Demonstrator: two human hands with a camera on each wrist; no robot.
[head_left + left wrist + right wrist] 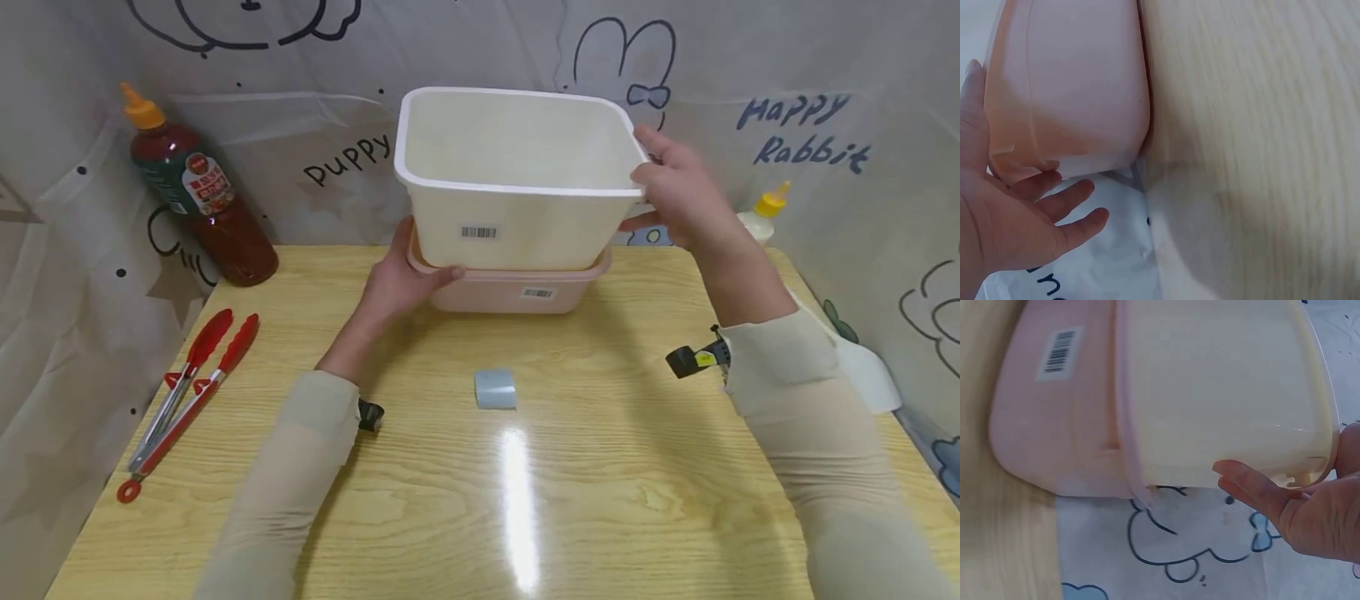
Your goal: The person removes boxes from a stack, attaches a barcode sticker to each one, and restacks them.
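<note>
A cream-white plastic bin [525,229] sits partly inside a pink bin [480,297] at the back of the table, its upper part standing well above the pink rim. My right hand [678,187] grips the white bin's rim at its right end, fingers under the lip in the right wrist view. At the left end, my left hand [393,287] holds the pink bin, thumb along the front of its rim. In the left wrist view its other fingers spread beside the pink bin's end wall [1085,94]. Both bins carry a barcode label on the front.
A grey-blue curved piece [495,389] lies mid-table. Red-tipped tongs [187,392] lie at the left, below a red sauce bottle [210,200]. A yellow-capped bottle [763,218] stands at the back right, and a white object [866,375] lies by the right sleeve. Printed cloth hangs behind.
</note>
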